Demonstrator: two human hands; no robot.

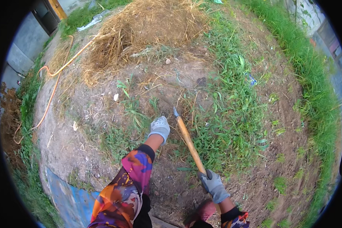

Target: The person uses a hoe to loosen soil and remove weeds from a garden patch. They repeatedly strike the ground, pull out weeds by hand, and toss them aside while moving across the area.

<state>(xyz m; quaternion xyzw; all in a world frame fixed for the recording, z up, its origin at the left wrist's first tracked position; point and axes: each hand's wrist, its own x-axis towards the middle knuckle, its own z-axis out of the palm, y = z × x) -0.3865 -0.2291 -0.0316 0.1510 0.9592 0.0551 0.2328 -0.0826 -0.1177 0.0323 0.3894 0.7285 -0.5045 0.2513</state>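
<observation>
My right hand [213, 185], in a grey work glove, is closed around the wooden handle of a sickle-like tool [190, 142]. The handle slants up and left to a metal socket. Beyond it the blade [166, 99] is thin and blurred near the soil, so its exact shape is hard to tell. My left hand [160, 126], also gloved, is low over the ground, left of the socket. Its fingers are curled at a tuft of green weeds [141, 118], and the grip itself is partly hidden by the glove.
A heap of dry straw [159, 22] lies ahead. Dense weeds [228, 136] grow right of the handle. An orange hose [52, 94] curves along the left, above a blue sheet [71, 196]. Tall grass [310, 65] lines the right edge. My shoe [205, 211] is below.
</observation>
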